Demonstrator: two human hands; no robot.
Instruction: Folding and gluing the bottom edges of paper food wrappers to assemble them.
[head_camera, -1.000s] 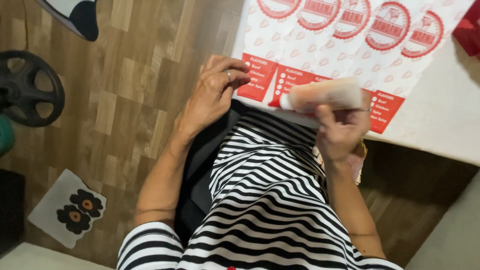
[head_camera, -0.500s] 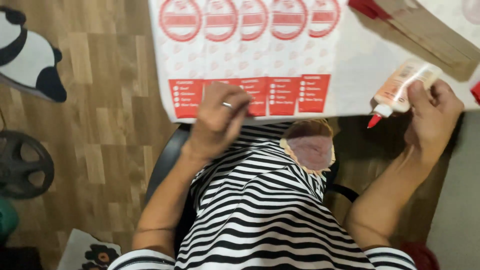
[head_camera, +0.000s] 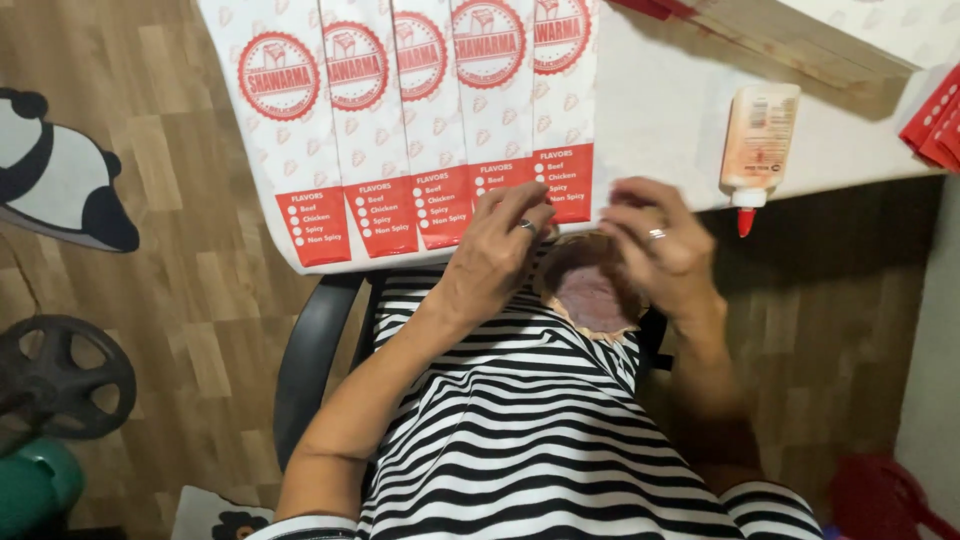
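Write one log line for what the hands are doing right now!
left hand: on red-and-white paper sleeves | right hand: empty, at table edge | glue bottle with red tip: lying on white table, untouched

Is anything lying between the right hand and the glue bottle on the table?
Nothing visible does. The right hand sits at the table edge beside the row of white and red paper sleeves, and only bare white table separates it from the glue bottle with the red nozzle lying to its right.
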